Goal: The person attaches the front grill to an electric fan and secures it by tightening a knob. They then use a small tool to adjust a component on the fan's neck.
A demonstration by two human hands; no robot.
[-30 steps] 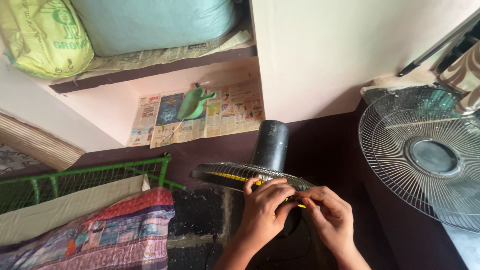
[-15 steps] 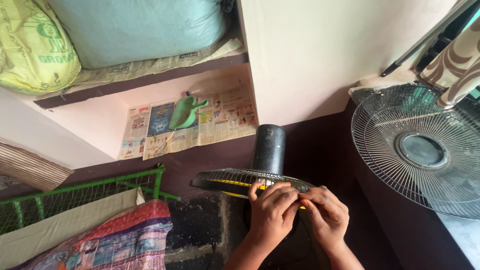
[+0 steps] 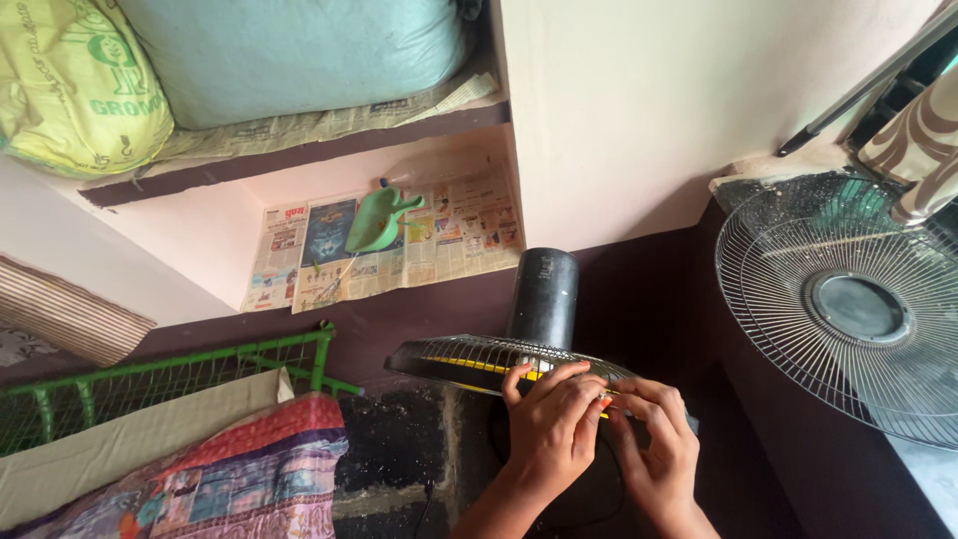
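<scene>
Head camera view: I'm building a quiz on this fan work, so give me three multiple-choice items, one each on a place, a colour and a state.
1. Where does the loose round grille lean?
A on the right
B on the shelf
C on the quilt

2. What colour is the scoop on the newspaper?
A red
B green
C black

3. What are both hands doing?
A hanging free
B holding the scoop
C pressed on the fan guard's rim

Answers: 1 A, it leans at the right edge. 2 B, plainly green. 3 C, left hand and right hand meet on the fan guard.

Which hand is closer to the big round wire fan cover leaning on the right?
Right. The right hand sits on the side toward the loose fan cover; the left hand is farther, across the fan's rim.
</scene>
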